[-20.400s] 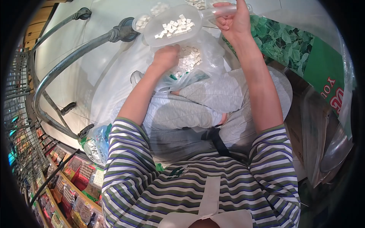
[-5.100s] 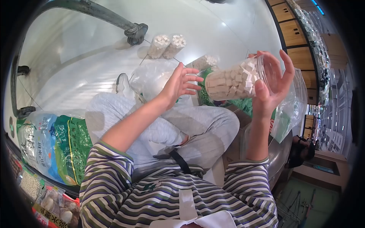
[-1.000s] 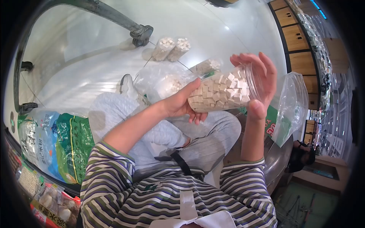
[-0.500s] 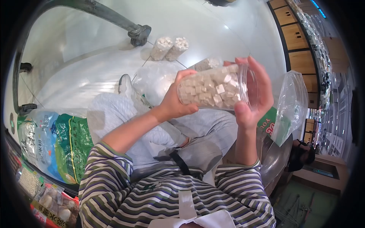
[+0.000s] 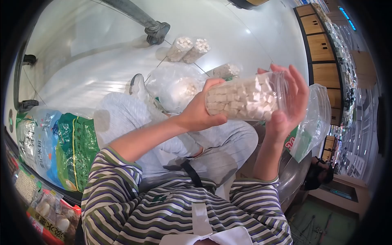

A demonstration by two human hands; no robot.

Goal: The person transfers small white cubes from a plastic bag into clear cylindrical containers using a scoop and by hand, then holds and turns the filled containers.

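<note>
A clear plastic jar (image 5: 243, 98) of small off-white cubes is held up sideways over my lap, its rim end toward the right. My left hand (image 5: 200, 108) wraps round the base end, thumb along the near side. At the rim end my right hand (image 5: 292, 102) cups the jar, thumb in front and fingers behind. Whether a lid sits on the rim, I cannot tell. Beyond my knees, a clear plastic bag (image 5: 173, 87) with more pale cubes lies on the floor.
Two filled jars (image 5: 179, 49) stand on the tiles, and another jar (image 5: 224, 71) is nearer. A metal leg with a caster (image 5: 158, 32) is at the far left. Green and blue packages (image 5: 75, 151) sit at my left, a clear bag (image 5: 314, 122) at my right.
Both hands and the jar have shifted right in the picture. The cubes inside have moved about. The view has also shifted slightly.
</note>
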